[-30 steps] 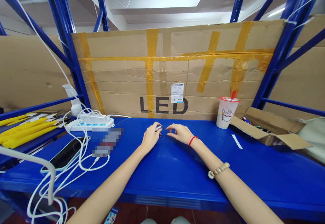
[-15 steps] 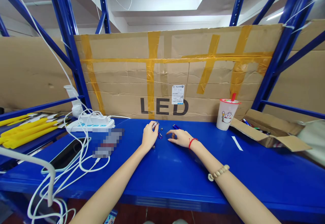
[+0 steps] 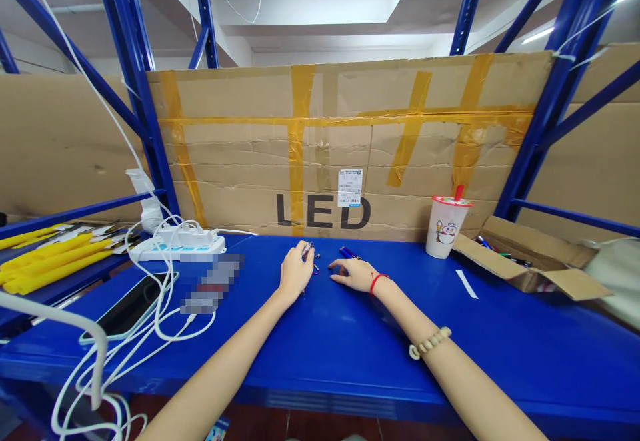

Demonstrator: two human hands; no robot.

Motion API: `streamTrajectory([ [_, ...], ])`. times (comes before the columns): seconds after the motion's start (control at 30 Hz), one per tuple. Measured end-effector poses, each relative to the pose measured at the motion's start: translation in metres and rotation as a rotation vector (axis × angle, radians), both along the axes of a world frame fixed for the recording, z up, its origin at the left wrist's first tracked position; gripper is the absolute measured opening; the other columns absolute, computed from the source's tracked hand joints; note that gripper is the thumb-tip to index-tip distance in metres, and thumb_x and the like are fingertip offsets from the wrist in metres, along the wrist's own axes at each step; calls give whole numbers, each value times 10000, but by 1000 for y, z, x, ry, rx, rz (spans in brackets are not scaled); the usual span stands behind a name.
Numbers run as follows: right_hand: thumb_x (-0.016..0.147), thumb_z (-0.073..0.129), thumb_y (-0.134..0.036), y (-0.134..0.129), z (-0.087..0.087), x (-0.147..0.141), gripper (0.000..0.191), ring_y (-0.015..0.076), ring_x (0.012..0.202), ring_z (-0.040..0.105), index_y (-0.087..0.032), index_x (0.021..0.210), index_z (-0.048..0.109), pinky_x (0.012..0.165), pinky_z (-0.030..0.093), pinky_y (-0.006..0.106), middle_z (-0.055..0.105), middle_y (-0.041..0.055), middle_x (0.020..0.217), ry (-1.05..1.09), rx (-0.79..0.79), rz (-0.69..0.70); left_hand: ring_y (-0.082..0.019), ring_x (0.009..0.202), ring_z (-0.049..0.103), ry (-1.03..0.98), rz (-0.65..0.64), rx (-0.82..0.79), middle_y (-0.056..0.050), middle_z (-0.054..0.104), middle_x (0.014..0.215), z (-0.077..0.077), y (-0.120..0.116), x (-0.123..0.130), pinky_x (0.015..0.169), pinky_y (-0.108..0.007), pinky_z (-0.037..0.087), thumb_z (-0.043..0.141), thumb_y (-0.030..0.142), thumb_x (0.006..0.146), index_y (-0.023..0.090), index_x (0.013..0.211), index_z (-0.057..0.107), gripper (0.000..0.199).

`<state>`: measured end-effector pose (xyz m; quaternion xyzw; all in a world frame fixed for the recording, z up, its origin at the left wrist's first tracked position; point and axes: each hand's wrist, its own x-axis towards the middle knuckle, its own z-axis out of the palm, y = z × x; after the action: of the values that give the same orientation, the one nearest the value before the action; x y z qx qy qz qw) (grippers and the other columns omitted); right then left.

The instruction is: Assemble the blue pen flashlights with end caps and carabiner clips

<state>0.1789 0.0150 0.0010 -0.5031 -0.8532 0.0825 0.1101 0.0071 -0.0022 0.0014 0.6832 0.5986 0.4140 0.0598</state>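
Observation:
My left hand (image 3: 297, 270) is closed around a small shiny metal piece (image 3: 307, 249) whose kind I cannot make out; part of it pokes out by the thumb and forefinger. Just right of these fingers, a small blue-and-silver ring-like piece (image 3: 316, 269) and a tiny metal bit (image 3: 319, 255) lie on the blue tabletop (image 3: 320, 341). Across a narrow gap, my right hand (image 3: 354, 274) rests on the tabletop, palm down with bent fingers apart and nothing in them. Behind its knuckles lies a blue pen-like object (image 3: 349, 253), partly hidden.
At left are a phone (image 3: 130, 307), white cables, a power strip (image 3: 175, 247) and yellow-wrapped bundles (image 3: 60, 261). At right stand a lidded cup (image 3: 445, 231), a paper strip (image 3: 466, 283) and an open cardboard box (image 3: 530, 267) with pens. A large cardboard sheet (image 3: 240, 154) backs the table.
My left hand has tilted slightly, and the metal piece in it sits at a different angle. The right hand stays almost where it was.

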Motion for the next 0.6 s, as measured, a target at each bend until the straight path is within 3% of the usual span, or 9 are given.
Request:
streamTrajectory([
  [0.4, 807, 469, -357, 1, 0, -2, 321, 155, 798, 588, -244, 1095, 552, 625, 406, 246, 648, 2, 865, -29, -5, -11, -207, 847, 540, 94, 270, 77, -73, 576, 816, 14, 3, -18, 690, -286, 379, 220, 342, 897, 189, 860, 463, 290],
  [0.6, 807, 470, -353, -2, 4, -3, 318, 161, 794, 591, -240, 1092, 553, 621, 402, 250, 652, 9, 862, -31, -14, -18, -220, 874, 535, 143, 251, -59, -72, 591, 824, 8, 8, -19, 679, -292, 391, 406, 314, 815, 179, 834, 432, 138],
])
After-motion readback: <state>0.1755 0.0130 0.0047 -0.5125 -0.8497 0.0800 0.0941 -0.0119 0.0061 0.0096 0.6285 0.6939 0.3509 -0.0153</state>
